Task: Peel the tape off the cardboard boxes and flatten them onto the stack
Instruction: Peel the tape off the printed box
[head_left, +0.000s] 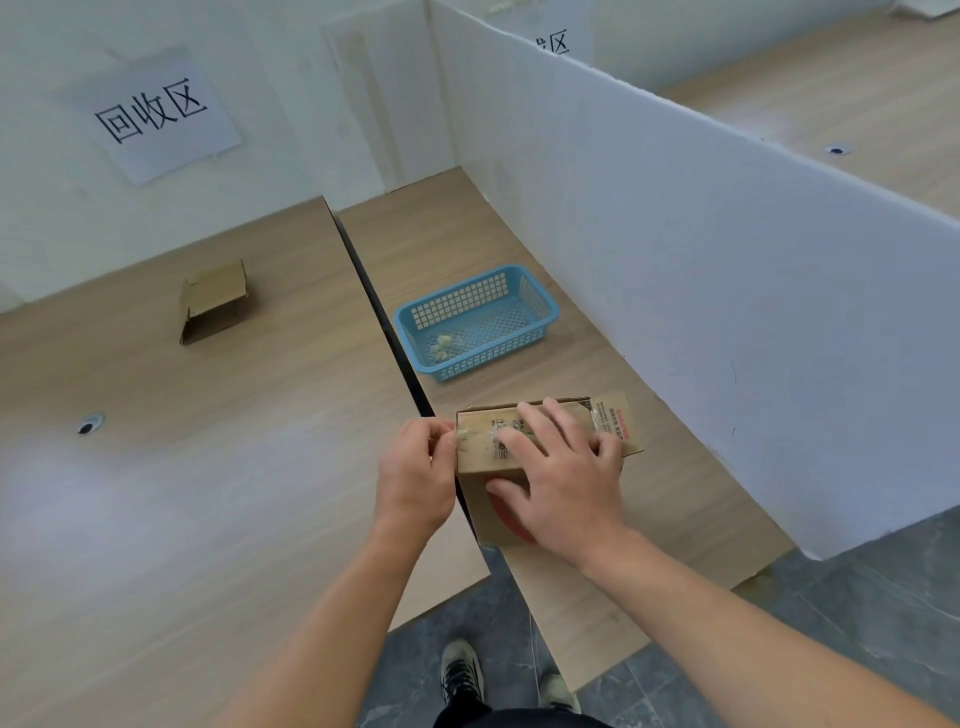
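At the near edge of the right table (457, 234), just beside the dark gap between the two wooden tables, stands a small cardboard box (475, 506) with a red mark on its near face. Both hands meet at it. The right hand (563, 478) lies spread over the box's top, fingers straight and splayed, thumb down on the near face. The left hand (415, 478) is at the box's left top edge, fingers curled, thumb and forefinger pinching the end of the clear tape (480, 434) that runs across the top. One end flap sticks out at the box's far right corner.

Farther back on the same table sits a blue plastic basket (475, 358) – a few pale crumpled scraps (444, 347) lie in its near left corner. On the left table (208, 467), well apart from the hands, lies a flattened box (213, 301). A paper sign (156, 111) hangs on the far wall, and a white partition (701, 260) runs along the right.
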